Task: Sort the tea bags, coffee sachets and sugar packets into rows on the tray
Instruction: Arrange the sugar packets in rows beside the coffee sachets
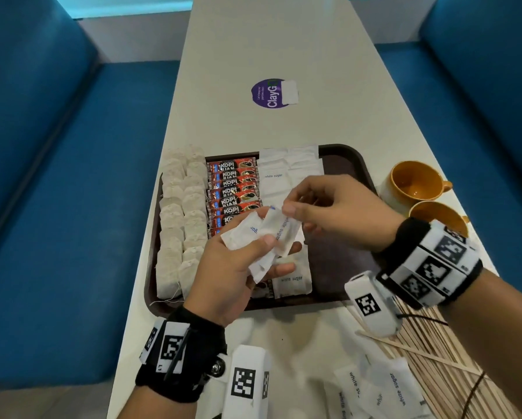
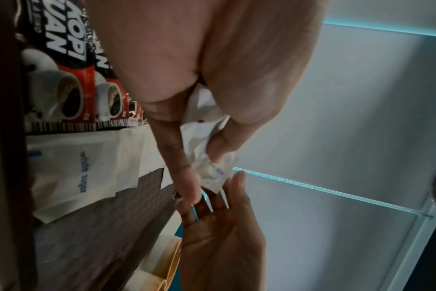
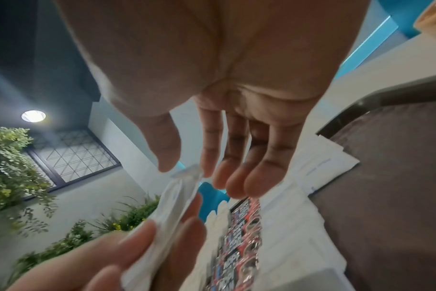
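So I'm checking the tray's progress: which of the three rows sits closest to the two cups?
The white sugar packets, on the tray's right side toward the orange cups; the red coffee sachets are in the middle, tea bags far left.

One brown tray (image 1: 348, 152), two orange cups (image 1: 416, 184), two hands (image 1: 223, 273); tea bags, coffee sachets, sugar packets too overlapped to count.

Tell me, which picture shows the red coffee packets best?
The head view: the whole row of coffee sachets lies on the tray between tea bags and sugar packets. The left wrist view shows a few close up; the right wrist view shows them blurred.
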Motion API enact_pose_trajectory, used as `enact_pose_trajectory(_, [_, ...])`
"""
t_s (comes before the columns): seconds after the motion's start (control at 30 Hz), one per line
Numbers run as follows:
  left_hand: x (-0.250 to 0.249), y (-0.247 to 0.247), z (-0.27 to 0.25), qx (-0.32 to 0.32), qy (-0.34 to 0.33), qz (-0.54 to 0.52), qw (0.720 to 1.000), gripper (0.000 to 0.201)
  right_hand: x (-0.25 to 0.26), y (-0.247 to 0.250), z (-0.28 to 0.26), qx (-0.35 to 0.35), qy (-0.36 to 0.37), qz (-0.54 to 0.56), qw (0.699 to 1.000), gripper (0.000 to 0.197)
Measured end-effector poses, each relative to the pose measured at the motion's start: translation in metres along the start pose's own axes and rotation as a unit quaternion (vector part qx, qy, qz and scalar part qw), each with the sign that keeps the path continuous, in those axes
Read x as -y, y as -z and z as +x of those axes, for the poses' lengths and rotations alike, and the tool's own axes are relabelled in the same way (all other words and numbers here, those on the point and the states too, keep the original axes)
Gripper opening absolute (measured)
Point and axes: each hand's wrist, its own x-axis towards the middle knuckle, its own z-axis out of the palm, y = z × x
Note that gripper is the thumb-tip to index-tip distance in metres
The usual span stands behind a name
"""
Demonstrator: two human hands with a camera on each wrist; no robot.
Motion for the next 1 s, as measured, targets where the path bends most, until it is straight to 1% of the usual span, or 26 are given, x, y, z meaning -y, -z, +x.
enact_pose_trajectory(0.1, [0.000,-0.001,0.000,-0.024,-0.010,0.003,1.000,0.038,-0.005,-0.007,-0.010,0.043,-0.003,0.035,0.998,0.029])
enact_pose_trajectory(0.2, [0.001,-0.001,0.000,-0.037,-0.014,0.009,0.999,0.033,-0.011,-0.009,-0.015,0.045,0.002,0.067,0.997,0.023])
enact_pose_trajectory(0.3, [0.002,-0.004,0.002,-0.043,-0.007,0.027,0.999,0.032,-0.013,-0.007,-0.017,0.017,0.019,0.090,0.996,0.019])
enact_pose_trajectory(0.37, [0.002,-0.004,0.002,-0.050,0.013,0.013,0.999,0.038,-0.014,-0.005,-0.018,-0.015,0.051,0.103,0.993,0.017])
enact_pose_trajectory(0.43, [0.000,-0.005,0.001,-0.051,0.050,-0.014,0.997,0.048,-0.015,-0.004,-0.019,-0.048,0.092,0.082,0.991,0.015])
enact_pose_trajectory(0.47, [0.000,-0.005,0.000,-0.046,0.063,-0.030,0.997,0.049,-0.015,-0.004,-0.020,-0.054,0.106,0.067,0.991,0.018])
enact_pose_trajectory(0.5, [0.000,-0.004,-0.001,-0.040,0.065,-0.039,0.996,0.044,-0.016,-0.005,-0.021,-0.055,0.118,0.055,0.990,0.020])
enact_pose_trajectory(0.53, [0.000,-0.002,-0.002,-0.036,0.058,-0.041,0.997,0.038,-0.017,-0.005,-0.022,-0.052,0.127,0.044,0.990,0.021])
enact_pose_trajectory(0.57, [0.001,-0.002,-0.002,-0.035,0.044,-0.036,0.998,0.038,-0.018,-0.006,-0.022,-0.052,0.132,0.034,0.989,0.021])
enact_pose_trajectory(0.63, [0.002,-0.001,-0.002,-0.037,0.017,-0.011,0.999,0.046,-0.019,-0.007,-0.022,-0.057,0.133,0.030,0.989,0.027])
enact_pose_trajectory(0.67, [0.003,-0.002,-0.001,-0.041,0.004,0.000,0.999,0.046,-0.019,-0.006,-0.022,-0.059,0.129,0.041,0.989,0.030])
enact_pose_trajectory(0.77, [0.003,-0.005,0.000,-0.060,-0.036,0.022,0.997,0.039,-0.016,-0.003,-0.024,-0.055,0.112,0.082,0.989,0.040])
enact_pose_trajectory(0.87, [0.002,-0.005,0.001,-0.079,-0.041,0.027,0.996,0.037,-0.013,-0.002,-0.028,-0.026,0.121,0.088,0.988,0.048])
enact_pose_trajectory(0.93, [0.002,-0.004,0.000,-0.068,-0.021,0.026,0.997,0.043,-0.013,0.000,-0.029,-0.017,0.132,0.080,0.988,0.040])
enact_pose_trajectory(1.0, [0.003,-0.003,-0.002,-0.045,0.009,0.022,0.999,0.046,-0.011,0.002,-0.029,-0.009,0.146,0.082,0.986,0.026])
